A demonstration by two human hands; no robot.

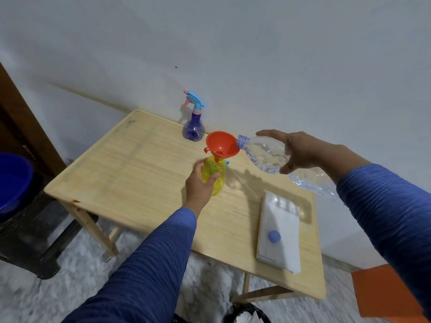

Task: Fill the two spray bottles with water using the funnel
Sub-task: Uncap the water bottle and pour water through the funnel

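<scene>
My left hand [201,183] grips the yellow spray bottle [215,176] on the table [130,173]; my right hand [295,151] tips the water bottle [263,155] into the funnel [220,144]. Next, the purple spray bottle [193,127] needs filling.

No text, label or number can be read — none anywhere

Light wooden bench [140,173] pushed up against a plain white wall [256,54]. A folded white cloth [279,248] lies near its right edge with a small blue cap [274,236] on top. Blue tub [11,180] on a dark stool [30,241] far left, something orange [382,292] at lower right.
</scene>
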